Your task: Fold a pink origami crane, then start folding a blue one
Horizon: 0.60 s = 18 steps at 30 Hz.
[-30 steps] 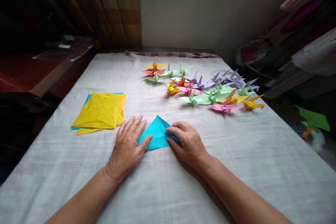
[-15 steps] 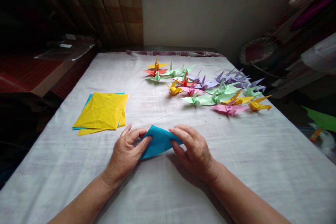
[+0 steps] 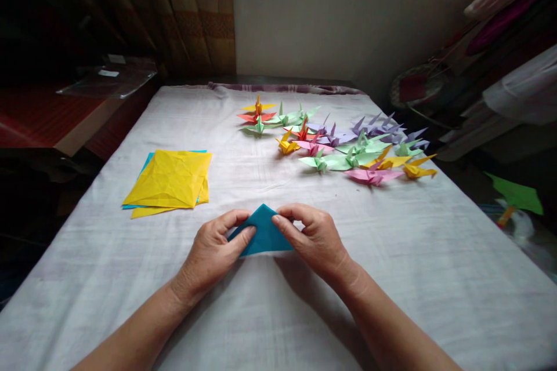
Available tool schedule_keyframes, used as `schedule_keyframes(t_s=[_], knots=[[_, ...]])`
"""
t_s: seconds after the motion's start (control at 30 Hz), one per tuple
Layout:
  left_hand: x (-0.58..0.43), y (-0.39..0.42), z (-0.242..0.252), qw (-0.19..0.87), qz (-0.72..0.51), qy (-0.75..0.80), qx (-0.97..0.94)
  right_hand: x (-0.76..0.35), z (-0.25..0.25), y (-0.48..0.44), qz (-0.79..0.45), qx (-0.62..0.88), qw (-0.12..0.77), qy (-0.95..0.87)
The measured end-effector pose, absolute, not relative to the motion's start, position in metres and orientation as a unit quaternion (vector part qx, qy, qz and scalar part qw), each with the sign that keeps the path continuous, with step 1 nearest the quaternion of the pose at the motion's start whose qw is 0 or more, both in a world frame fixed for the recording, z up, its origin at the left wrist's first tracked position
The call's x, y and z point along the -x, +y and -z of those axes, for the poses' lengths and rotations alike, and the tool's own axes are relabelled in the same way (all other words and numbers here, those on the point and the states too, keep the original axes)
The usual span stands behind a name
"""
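A sheet of blue paper (image 3: 267,234), folded into a triangle with its peak pointing away from me, is held just above the cloth. My left hand (image 3: 223,243) pinches its left slope, thumb on the near face and fingers behind. On the right slope, my right hand (image 3: 311,232) grips it between thumb and fingers. The fingertips behind the paper are hidden. Left of my hands lies a stack of creased yellow paper sheets (image 3: 172,177), with a blue sheet (image 3: 145,163) showing at its edges.
Several folded paper cranes (image 3: 322,162) in green, purple, yellow, red and pink stand at the back right of the white tablecloth (image 3: 243,313). A clear plastic bag (image 3: 124,84) rests on a reddish wooden surface (image 3: 39,119) at left. Beyond the right edge is a green sheet (image 3: 516,192).
The blue paper has turned so its peak points straight away from me. My right hand has shifted its grip, its thumb now on the near face. The view has moved slightly.
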<state>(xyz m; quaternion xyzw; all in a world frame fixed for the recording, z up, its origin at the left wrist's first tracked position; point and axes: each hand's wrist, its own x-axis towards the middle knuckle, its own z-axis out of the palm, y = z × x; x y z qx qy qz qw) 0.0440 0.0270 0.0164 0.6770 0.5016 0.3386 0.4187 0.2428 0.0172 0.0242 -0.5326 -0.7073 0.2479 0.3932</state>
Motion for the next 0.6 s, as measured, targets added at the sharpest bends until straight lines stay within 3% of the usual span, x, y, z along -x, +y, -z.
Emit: schedule_keyframes(t_s=[0.6], knots=[[-0.0434, 0.0289, -0.0157, 0.439, -0.291, 0.52, -0.672, -0.2418, -0.0173, 0.0178, -0.282, 0.544, 0.364, -0.702]])
